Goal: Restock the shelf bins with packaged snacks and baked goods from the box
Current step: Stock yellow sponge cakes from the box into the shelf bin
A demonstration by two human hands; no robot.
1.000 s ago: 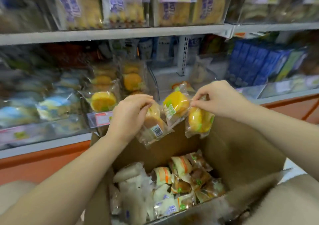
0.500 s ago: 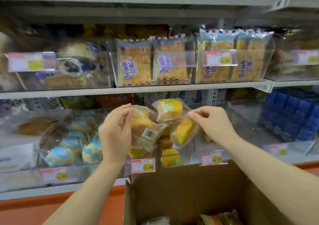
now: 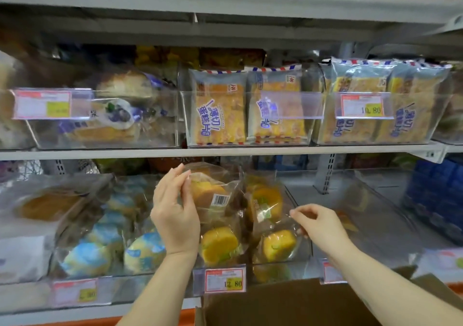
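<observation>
My left hand [image 3: 175, 215] holds a clear-wrapped yellow cake packet [image 3: 213, 193] by its left edge, barcode facing me, over the middle clear bin [image 3: 198, 275] of the lower shelf. My right hand [image 3: 318, 225] pinches the wrapper edge of a second yellow cake packet [image 3: 265, 200] right beside it. Two more yellow cakes [image 3: 218, 245] lie in the bin below them. The brown cardboard box [image 3: 275, 305] shows only its rim at the bottom; its contents are out of view.
A price tag reading 12.80 [image 3: 224, 279] fronts the bin. To the left is a bin of blue-and-white wrapped buns [image 3: 100, 248], to the right a nearly bare clear bin [image 3: 363, 225]. The upper shelf [image 3: 225, 150] carries bins of sliced cake packs [image 3: 220, 115].
Both hands lifted the cake packets out of the box and up to the lower shelf, then lowered them into the middle bin. The view rose from the box to the shelves.
</observation>
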